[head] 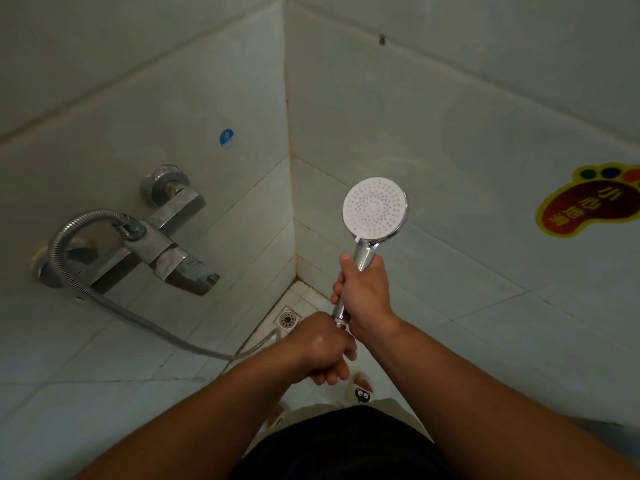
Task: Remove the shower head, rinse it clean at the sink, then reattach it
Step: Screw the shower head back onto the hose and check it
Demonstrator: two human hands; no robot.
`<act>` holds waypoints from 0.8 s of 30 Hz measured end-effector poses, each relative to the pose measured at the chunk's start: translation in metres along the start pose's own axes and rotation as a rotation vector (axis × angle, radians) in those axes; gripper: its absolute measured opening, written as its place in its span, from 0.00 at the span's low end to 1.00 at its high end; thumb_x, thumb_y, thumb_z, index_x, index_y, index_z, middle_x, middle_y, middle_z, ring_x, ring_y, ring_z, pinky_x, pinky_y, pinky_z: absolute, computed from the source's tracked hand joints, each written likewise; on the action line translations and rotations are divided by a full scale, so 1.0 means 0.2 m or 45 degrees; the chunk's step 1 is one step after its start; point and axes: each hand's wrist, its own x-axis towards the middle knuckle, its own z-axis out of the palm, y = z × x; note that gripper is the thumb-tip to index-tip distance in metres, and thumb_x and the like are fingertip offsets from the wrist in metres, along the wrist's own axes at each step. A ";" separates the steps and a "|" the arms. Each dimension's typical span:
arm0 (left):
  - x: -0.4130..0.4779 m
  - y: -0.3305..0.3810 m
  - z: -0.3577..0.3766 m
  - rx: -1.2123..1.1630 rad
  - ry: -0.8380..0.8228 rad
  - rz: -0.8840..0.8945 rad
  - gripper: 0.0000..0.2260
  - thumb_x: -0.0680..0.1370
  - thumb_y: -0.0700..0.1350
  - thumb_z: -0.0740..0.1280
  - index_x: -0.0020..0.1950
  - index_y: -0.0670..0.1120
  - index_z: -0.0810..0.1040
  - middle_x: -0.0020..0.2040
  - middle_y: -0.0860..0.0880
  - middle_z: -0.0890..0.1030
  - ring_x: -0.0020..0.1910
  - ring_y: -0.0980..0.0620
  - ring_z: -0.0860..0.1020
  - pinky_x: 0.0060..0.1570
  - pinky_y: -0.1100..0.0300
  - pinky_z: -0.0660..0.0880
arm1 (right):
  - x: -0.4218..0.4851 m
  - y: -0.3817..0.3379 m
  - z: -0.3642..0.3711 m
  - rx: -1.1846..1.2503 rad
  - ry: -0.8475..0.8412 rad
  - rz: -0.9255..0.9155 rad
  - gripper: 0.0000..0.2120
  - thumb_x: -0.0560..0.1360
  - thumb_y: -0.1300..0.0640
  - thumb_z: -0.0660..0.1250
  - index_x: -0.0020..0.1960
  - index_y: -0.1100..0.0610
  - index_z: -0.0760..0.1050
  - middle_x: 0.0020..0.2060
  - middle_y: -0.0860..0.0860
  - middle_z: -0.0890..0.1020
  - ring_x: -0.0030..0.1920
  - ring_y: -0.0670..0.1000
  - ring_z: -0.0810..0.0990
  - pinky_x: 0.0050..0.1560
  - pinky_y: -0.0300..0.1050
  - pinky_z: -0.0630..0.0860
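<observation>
Home bathroom shower corner, white wall tiles [415, 133], chrome mixer tap [162, 244], floor drain [287, 319]

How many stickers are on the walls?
2. A blue round sticker on the left wall above the faucet; a foot-shaped sticker on the right wall, partly cut off. Others may be hidden.

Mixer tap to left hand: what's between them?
Head view: the metal hose loops from the mixer tap down to the left hand, which grips its end below the shower head.

Left hand [325, 348], right hand [363, 292] and forearms [450, 368] bare; black garment [346, 445] over the torso; near the floor drain [287, 319], a pale slipper [361, 388] with a black cartoon face.
</observation>
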 end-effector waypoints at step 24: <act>0.06 0.10 -0.04 1.249 0.614 0.216 0.14 0.79 0.46 0.62 0.63 0.44 0.77 0.57 0.44 0.80 0.53 0.44 0.81 0.48 0.53 0.76 | 0.13 0.05 -0.26 -0.919 -0.085 0.108 0.28 0.78 0.34 0.62 0.46 0.61 0.80 0.38 0.57 0.85 0.38 0.56 0.85 0.39 0.48 0.81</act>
